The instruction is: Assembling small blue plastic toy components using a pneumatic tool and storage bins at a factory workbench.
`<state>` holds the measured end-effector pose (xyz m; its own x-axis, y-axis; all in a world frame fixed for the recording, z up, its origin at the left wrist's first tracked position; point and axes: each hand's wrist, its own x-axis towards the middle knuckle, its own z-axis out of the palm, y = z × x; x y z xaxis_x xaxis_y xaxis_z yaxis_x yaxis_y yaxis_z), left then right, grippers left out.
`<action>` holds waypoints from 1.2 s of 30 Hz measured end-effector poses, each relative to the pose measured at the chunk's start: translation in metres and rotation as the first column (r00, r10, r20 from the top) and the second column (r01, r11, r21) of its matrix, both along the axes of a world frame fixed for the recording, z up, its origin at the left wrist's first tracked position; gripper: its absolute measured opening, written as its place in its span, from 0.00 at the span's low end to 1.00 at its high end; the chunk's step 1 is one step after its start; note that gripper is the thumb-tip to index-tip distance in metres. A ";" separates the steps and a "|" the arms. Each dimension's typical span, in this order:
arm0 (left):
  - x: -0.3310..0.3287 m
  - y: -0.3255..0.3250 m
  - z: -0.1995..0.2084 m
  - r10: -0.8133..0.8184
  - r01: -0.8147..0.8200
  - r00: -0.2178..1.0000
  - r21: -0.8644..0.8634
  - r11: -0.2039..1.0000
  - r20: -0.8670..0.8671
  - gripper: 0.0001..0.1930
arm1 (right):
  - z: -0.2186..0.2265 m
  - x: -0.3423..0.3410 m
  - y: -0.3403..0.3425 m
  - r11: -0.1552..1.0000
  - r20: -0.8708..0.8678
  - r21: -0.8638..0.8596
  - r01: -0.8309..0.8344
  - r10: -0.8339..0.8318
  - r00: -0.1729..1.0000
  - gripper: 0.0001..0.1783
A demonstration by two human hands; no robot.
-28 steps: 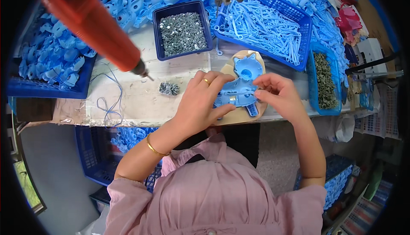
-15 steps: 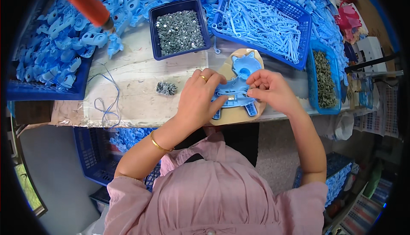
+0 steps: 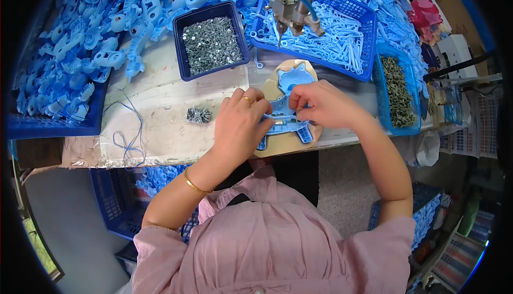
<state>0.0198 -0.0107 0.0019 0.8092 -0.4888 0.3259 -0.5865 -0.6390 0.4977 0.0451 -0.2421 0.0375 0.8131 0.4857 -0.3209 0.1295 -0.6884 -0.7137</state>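
An animal-shaped blue plastic shell point(image 3: 294, 77) lies hollow side up on a tan fixture board point(image 3: 278, 149) at the table's front edge. My left hand point(image 3: 241, 122) holds the shell's left side, thumb apart from the bent fingers. Over the shell's right middle, my right hand point(image 3: 323, 104) has its fingertips pinched together; whatever is between them is hidden. A small brass-coloured piece point(image 3: 279, 122) sits in the shell between my hands.
A dark blue tray of small metal parts point(image 3: 212, 43), a blue basket of light blue rods point(image 3: 336, 45) and a turquoise tray of springs point(image 3: 401, 93) stand beyond. A metal tool head point(image 3: 294, 11) hangs above. Blue parts point(image 3: 69, 53) are heaped left; a dark clump point(image 3: 199, 115) lies nearer.
My right hand has shifted left and inward over the shell, fingers bunching. The orange tool at upper left has left the view, and the hanging metal tool head shows more fully.
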 end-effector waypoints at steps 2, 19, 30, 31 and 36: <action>0.000 0.000 -0.001 -0.005 0.005 1.000 0.024 1.000 0.019 0.08 | 0.005 -0.002 0.007 0.997 0.018 -0.082 0.009 -0.007 1.000 0.12; -0.008 0.004 0.003 0.105 -0.103 0.990 -0.025 0.994 0.098 0.11 | 0.047 -0.002 0.102 0.963 0.644 0.268 0.004 -0.183 0.743 0.35; 0.031 0.090 0.011 0.279 -0.312 0.932 0.121 0.942 0.230 0.06 | 0.156 0.072 0.192 0.824 0.314 0.565 -0.040 -0.171 0.934 0.28; 0.043 0.096 0.009 0.289 -0.319 0.931 0.118 0.940 0.222 0.06 | 0.178 0.059 0.191 0.854 0.141 0.505 0.129 -0.229 0.963 0.28; 0.116 0.098 0.012 0.268 -0.338 0.939 0.430 0.837 0.218 0.05 | 0.100 0.079 0.158 0.833 0.489 0.550 -0.053 -0.270 0.830 0.27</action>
